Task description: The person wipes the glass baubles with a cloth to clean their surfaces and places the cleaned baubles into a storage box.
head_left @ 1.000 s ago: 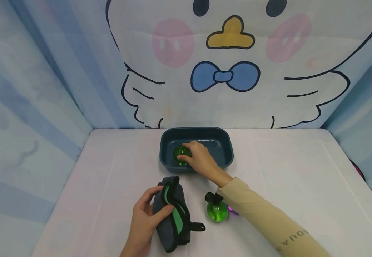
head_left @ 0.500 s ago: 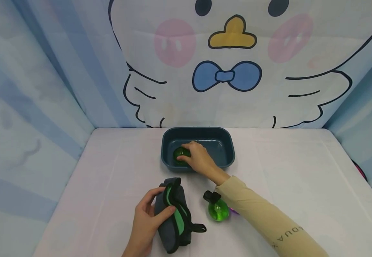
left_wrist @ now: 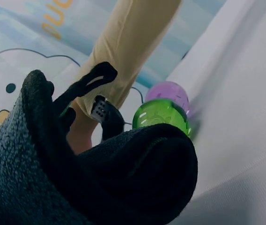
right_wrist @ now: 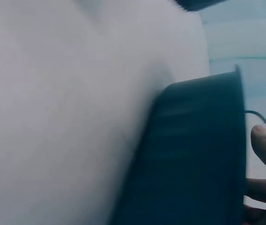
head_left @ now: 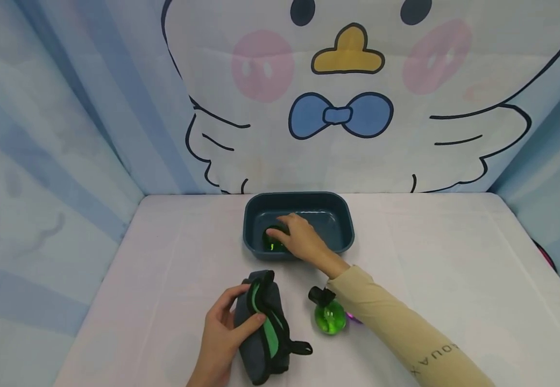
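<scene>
My left hand (head_left: 226,336) grips a dark grey cloth pouch (head_left: 256,344) with black trim, a green lining and a black loop, thumb on the green opening. In the left wrist view the thick folded pouch (left_wrist: 34,178) fills the lower left. My right hand (head_left: 301,236) is inside the dark blue plastic tub (head_left: 333,255), thumb and fingers spread just over a clear green ball (head_left: 275,244). In the right wrist view the thumb and fingers stand apart beyond the tub's wall (right_wrist: 194,154), which hides the ball.
Another clear green ball (head_left: 330,318) lies on the white table (head_left: 188,258) below the right forearm. A purple ball (left_wrist: 168,93) sits beside it, mostly covered by the sleeve in the head view. A cartoon-printed cloth (head_left: 338,161) hangs behind the tub.
The green ball in the tub has dropped slightly, and my right fingers have loosened from its top. My left hand keeps its grip on the pouch.
</scene>
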The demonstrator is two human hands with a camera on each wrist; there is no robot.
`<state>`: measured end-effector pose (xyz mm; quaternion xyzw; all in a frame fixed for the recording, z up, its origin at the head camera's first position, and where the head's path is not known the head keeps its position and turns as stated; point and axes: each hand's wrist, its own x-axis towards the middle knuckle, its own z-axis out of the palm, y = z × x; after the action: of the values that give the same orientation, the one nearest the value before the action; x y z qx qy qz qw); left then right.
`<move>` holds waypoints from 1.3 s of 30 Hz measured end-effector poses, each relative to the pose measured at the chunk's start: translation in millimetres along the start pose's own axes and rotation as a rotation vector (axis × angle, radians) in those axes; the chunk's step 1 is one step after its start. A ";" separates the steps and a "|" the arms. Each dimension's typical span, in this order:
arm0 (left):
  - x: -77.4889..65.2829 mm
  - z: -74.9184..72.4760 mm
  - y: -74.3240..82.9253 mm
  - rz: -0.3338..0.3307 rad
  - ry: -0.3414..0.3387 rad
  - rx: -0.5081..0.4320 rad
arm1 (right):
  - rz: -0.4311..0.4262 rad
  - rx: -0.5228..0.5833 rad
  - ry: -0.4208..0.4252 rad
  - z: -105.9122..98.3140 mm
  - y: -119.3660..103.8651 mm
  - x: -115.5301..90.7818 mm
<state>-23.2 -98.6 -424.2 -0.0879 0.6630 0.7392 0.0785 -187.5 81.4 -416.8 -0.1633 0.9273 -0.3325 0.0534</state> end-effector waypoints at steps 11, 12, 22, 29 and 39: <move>-0.8 4.8 -0.7 -0.015 -0.032 -0.008 | -0.056 -0.062 0.033 -13.5 -6.4 -9.2; -0.7 4.9 -0.7 -0.019 -0.028 -0.002 | -0.057 -0.059 0.033 -14.3 -6.4 -10.3; 2.1 3.4 -0.8 -0.032 -0.002 0.022 | -0.068 0.013 0.019 -30.6 -5.6 -28.4; 1.5 3.8 -3.4 -0.032 -0.002 0.027 | -0.093 0.042 0.007 -35.9 -2.9 -44.1; 0.0 6.3 -4.7 -0.040 -0.010 0.022 | -0.100 0.158 -0.054 -45.5 0.6 -76.9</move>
<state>-22.3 -91.9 -428.1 -0.0967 0.6690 0.7305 0.0974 -124.7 135.2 -382.8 -0.2135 0.8871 -0.4024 0.0743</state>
